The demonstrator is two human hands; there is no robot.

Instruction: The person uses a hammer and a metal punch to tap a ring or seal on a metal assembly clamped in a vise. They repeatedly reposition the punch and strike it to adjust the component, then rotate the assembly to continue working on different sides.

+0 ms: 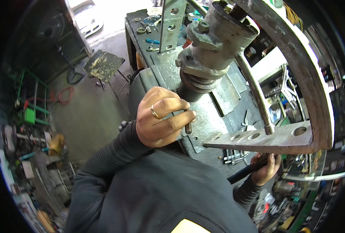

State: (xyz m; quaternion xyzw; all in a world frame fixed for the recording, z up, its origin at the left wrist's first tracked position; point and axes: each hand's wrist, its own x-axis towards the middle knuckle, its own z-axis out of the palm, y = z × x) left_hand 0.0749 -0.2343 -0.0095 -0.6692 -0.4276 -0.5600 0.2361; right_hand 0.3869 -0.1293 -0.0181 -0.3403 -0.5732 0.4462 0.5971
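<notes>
My left hand point(161, 118), with a ring on one finger, is closed on a short metal rod point(188, 128) whose lower end sticks out below the fingers. Just beyond it stands a thick grey metal cylinder point(205, 64), tilted, with bolted collars around it. Lower right, my right hand point(267, 171) is wrapped around a dark bar point(246, 173). That hand is below a flat steel arm point(265, 138) with a row of holes, which joins a heavy curved steel frame point(316, 77). A long thin metal rod point(256, 93) runs from beside the cylinder to this arm.
A workbench point(141, 39) with small tools and rings extends behind. To the left are a worn stool point(104, 64), a green metal rack point(32, 97) and a red hose point(65, 95) on the floor. Cluttered parts and tools point(273, 207) fill the lower right.
</notes>
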